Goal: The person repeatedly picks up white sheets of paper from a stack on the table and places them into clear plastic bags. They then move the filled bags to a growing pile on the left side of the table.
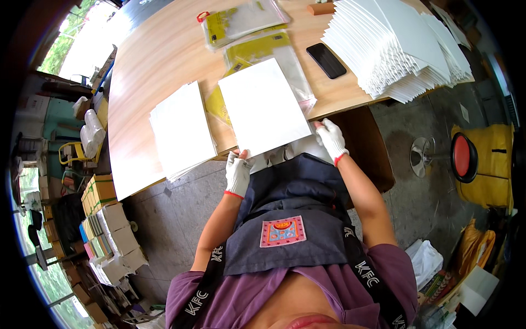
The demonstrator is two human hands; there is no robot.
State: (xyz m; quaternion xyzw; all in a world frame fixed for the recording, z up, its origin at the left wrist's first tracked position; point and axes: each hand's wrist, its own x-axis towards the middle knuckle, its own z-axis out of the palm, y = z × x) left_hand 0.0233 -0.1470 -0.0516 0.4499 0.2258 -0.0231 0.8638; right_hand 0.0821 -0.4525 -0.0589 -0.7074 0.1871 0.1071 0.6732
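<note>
Wood-grain tabletop (142,71) spans the upper view, its far edge cut off by the frame; the room's outer parts sink into the dark fisheye rim, so much of the clutter on the left shelving is hard to make out.

A blank white sheet (266,107) lies slanted at the table's near edge, its lower edge jutting out toward the person's apron (290,241). The left hand (238,174), in a fingerless white glove, pinches its lower left corner; the fingers underneath are hidden. The right hand (331,141), gloved alike, is bent at the lower right corner; whether it grips the sheet, I cannot tell.

Beneath the sheet, partly covered, are clear plastic sleeves (293,66) with yellow print. A stack of white sheets (181,131) sits to the left. Beyond the right hand lie a black smartphone (326,60) and a fanned white pile (378,49), whose top is cropped.
</note>
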